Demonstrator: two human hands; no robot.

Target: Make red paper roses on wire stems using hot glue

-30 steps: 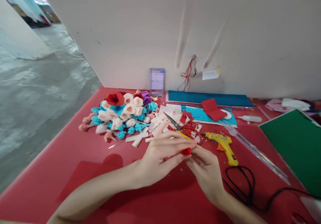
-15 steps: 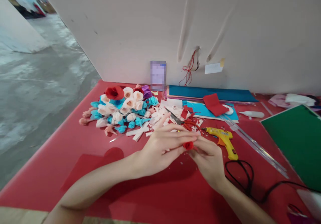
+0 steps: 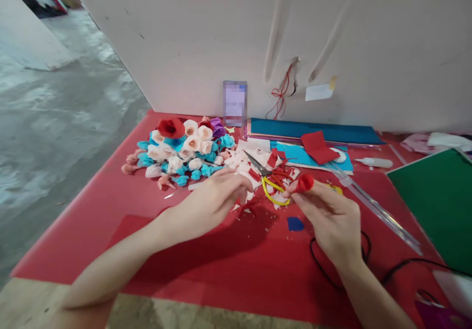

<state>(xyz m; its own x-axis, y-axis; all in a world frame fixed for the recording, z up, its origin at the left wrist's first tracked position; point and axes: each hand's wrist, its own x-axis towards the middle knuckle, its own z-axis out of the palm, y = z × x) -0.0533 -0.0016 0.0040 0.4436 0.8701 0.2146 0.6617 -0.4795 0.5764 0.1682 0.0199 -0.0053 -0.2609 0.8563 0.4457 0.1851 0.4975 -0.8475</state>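
My right hand (image 3: 334, 218) pinches a small rolled red paper flower (image 3: 305, 183) between thumb and fingers, its round opening turned upward. To the left, my left hand (image 3: 210, 201) hovers palm down near the paper scraps, fingers loosely bent, with nothing visible in them. Between the two hands lie scissors (image 3: 275, 191) with yellow handles, blades pointing away on red and white paper scraps (image 3: 239, 164). Behind my right hand, the yellow glue gun (image 3: 336, 189) is mostly hidden. A dark blue scrap (image 3: 295, 224) rests in front of the scissors.
Paper flowers (image 3: 177, 154) in several colours are heaped at the back left of the red table (image 3: 84, 230). Blue paper (image 3: 313, 131), a white glue bottle (image 3: 375, 163), a green board (image 3: 435, 201) and a black cord (image 3: 401, 265) are on the right. A phone (image 3: 235, 104) leans against the wall.
My hands have come apart: the left moved left, away from the red flower, while the right moved right and up with it. The scissors' handles and the blue scrap are now uncovered.
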